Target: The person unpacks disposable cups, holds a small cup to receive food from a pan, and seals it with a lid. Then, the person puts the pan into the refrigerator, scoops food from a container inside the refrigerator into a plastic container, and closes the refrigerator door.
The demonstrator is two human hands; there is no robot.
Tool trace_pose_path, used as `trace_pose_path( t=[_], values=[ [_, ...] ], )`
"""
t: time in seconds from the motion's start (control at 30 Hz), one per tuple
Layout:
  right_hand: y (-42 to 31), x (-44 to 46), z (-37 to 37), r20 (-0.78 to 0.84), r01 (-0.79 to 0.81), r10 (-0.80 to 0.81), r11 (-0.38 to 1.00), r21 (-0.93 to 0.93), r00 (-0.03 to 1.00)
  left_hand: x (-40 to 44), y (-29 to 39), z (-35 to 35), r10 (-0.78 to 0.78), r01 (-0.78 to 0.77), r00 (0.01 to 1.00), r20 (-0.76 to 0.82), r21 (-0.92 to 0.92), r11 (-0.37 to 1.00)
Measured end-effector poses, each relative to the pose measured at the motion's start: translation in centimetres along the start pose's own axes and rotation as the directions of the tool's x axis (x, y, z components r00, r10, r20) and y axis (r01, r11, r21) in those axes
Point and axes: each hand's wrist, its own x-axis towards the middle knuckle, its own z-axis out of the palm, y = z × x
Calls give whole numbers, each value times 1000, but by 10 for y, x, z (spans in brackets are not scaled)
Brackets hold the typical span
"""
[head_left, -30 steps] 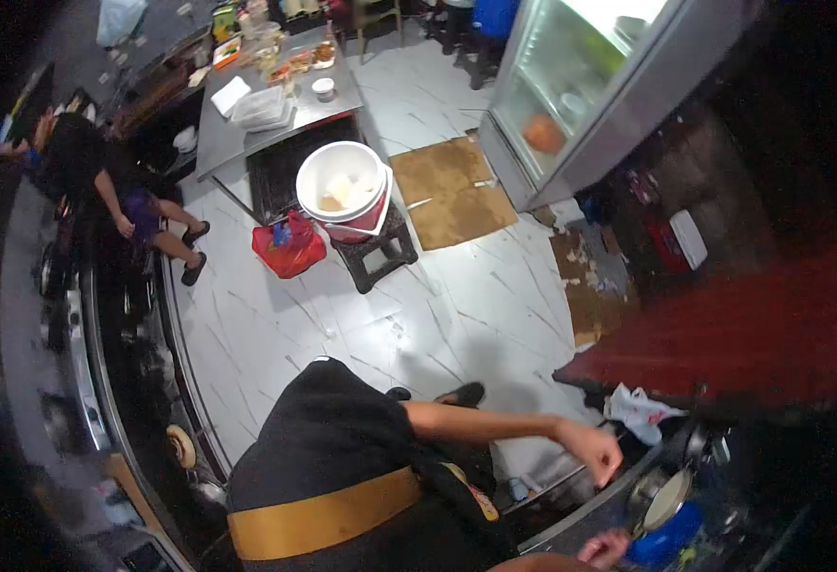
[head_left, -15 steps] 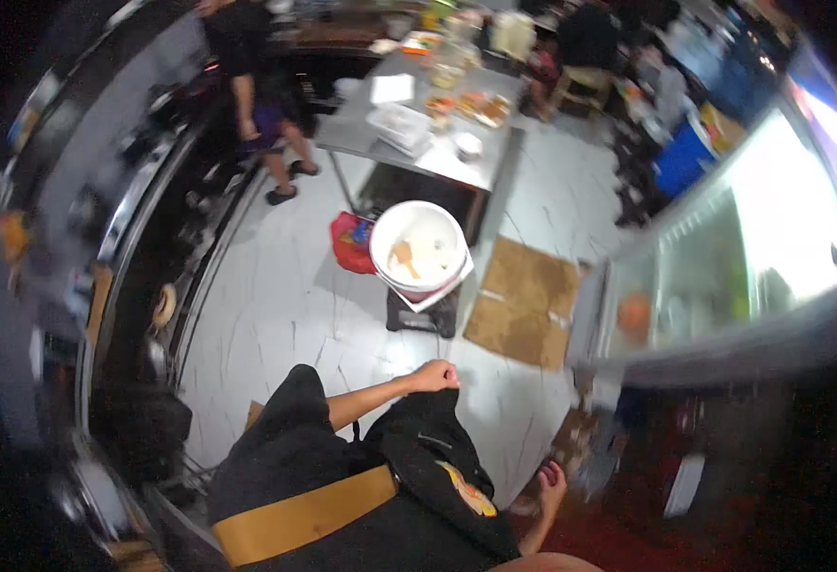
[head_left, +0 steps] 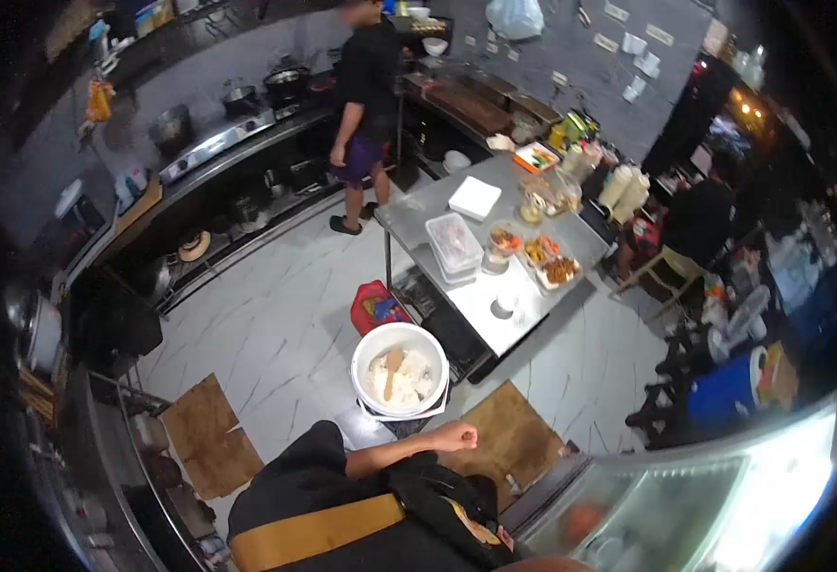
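My left hand (head_left: 454, 436) hangs loosely closed with nothing visible in its fingers, in front of my dark clothing. Just beyond it is a round white tub (head_left: 362, 364) of white food that looks like rice, with a brown paddle (head_left: 393, 366) lying in it. The tub rests on a dark stool. My right hand is out of view; only a bit of skin shows at the bottom edge. Nearest to my left hand on its right side, brown cardboard (head_left: 509, 429) lies on the floor.
A metal table (head_left: 418, 217) holds containers and food. A red bag (head_left: 372, 307) sits beside the tub. One person (head_left: 366, 86) stands by the stove counter; another (head_left: 700, 219) is at the right. A lit glass-door fridge (head_left: 657, 505) is at lower right, cardboard (head_left: 210, 437) at left.
The view has swung right, from the red surface and blue item toward the table and fridge. My left hand has come nearer the tub; my right hand has left the view.
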Motion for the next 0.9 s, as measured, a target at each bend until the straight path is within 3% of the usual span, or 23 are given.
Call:
trace_pose_path(
  t=[0.13,0.17,0.27,0.4,0.47,0.5,0.53,0.57,0.6,0.63,0.67,0.7,0.73,0.8,0.9],
  values=[
    [-67,104,-79,99,233,-213,927,-294,972,58,47,-37,1,6,990,-142,44,999],
    [-94,126,-84,119,184,-155,936,-301,981,69,51,-45,-1,6,983,-185,28,1000],
    [-185,211,-110,177,177,-146,969,-170,973,98,61,-66,17,-10,917,-397,18,1000],
    [-295,323,-190,263,357,-338,934,-26,904,118,124,-88,-91,89,739,-668,-38,995],
    [-369,383,-258,272,601,-606,792,111,748,122,174,-106,-14,124,615,-788,78,989],
    [-412,422,-296,278,802,-829,549,235,486,125,218,-124,66,135,565,-823,171,976],
    [-548,328,-294,5,437,-650,517,736,760,123,289,-133,-22,179,467,-884,71,981],
    [-650,253,-312,2,830,-867,477,289,498,119,343,-138,300,72,313,-901,338,938],
    [-752,179,-331,-1,963,-984,174,-208,178,108,393,-138,464,172,249,-850,510,843],
    [-805,107,-337,-130,963,-977,-137,-230,-170,100,458,-124,693,213,158,-704,709,672],
    [-828,63,-359,-198,854,-903,-263,-449,-382,64,471,-107,904,462,101,-415,824,327],
    [-843,26,-377,-175,724,-772,-456,-517,-611,73,511,-93,988,255,-14,-156,954,155],
    [-854,-1,-384,-84,572,-623,-647,-504,-778,76,540,-80,999,210,-27,24,977,-18],
    [-873,-45,-378,99,283,-348,-871,-401,-932,76,579,-50,969,197,20,245,949,-244],
    [-885,-74,-342,244,117,-174,-966,-230,-954,78,601,-18,946,209,73,316,922,-324]
  ],
)
